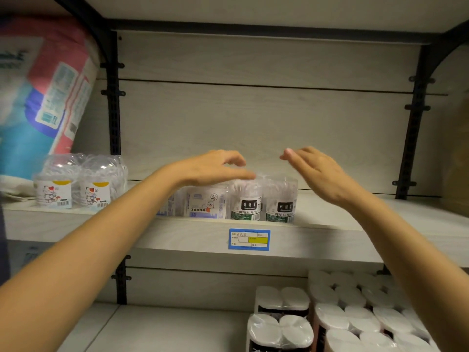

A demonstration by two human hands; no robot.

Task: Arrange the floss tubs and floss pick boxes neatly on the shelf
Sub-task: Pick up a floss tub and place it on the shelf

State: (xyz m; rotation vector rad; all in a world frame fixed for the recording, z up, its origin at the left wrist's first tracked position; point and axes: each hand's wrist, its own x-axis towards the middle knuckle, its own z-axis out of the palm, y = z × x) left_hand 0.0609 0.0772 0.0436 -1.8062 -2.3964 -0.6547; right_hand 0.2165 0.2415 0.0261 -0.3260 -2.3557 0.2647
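Left hand (215,168): low over the top of the floss pick box (204,204), thumb stretched toward the left floss tub (246,201); fingers loosely curled, gripping nothing; contact with the lids impossible to tell.
Right hand (322,174): raised above and just to the right of the right floss tub (280,205); fingers relaxed and slightly spread, holding nothing; tips blurred.
Tubs: upright side by side at the front edge of the shelf (177,235), touching or nearly so, labels forward, above the price tag (249,239).
Boxes: one just left of the tubs, front facing out; a second box (166,207) further left, mostly hidden behind the left forearm.
Step in hand: probably squaring the row, closing gaps and levelling the fronts.
Doing it well: bring both palms to the outer ends of the row and press gently inward; keep the push low on the tubs to avoid tipping; set fronts flush with the shelf lip; turn labels outward.
Watch for: light clear plastic, likely to slide or topple; front edge close, so no forward shove.
Neighbours: domed cups (76,184) well to the left, best left alone.
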